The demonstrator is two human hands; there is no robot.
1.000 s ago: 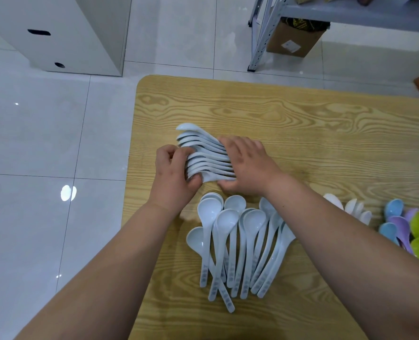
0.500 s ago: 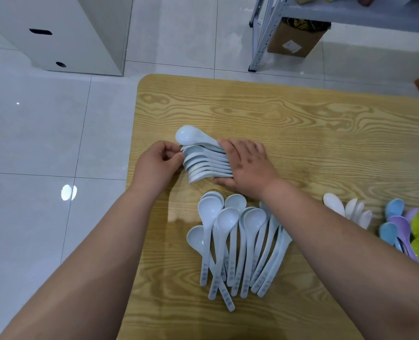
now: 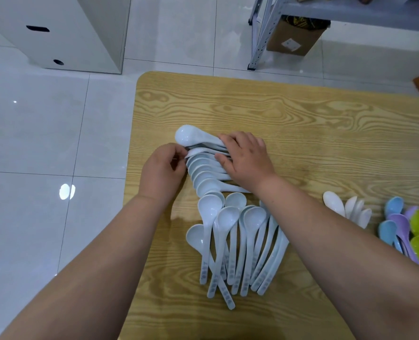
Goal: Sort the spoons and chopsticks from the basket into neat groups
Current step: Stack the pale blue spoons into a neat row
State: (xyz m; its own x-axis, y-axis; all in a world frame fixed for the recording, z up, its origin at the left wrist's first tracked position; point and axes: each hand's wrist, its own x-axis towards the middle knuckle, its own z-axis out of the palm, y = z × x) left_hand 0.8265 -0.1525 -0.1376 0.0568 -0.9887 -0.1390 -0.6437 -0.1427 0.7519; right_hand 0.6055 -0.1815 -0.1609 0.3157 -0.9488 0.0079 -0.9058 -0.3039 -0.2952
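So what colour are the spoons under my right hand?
The spoons are pale bluish white, head view.

Bright, even indoor light; sharp focus.
Lamp glare spots the glossy floor (image 3: 67, 191); soft shadows on the tabletop (image 3: 301, 143); edges bend.

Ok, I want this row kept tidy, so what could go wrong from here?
The row of spoons lies overlapped, braced only between the left hand and right hand; letting go may let it spread. The top spoon lies turned differently and could slide off. The row sits near the table edge, so a leftward push might drop spoons.
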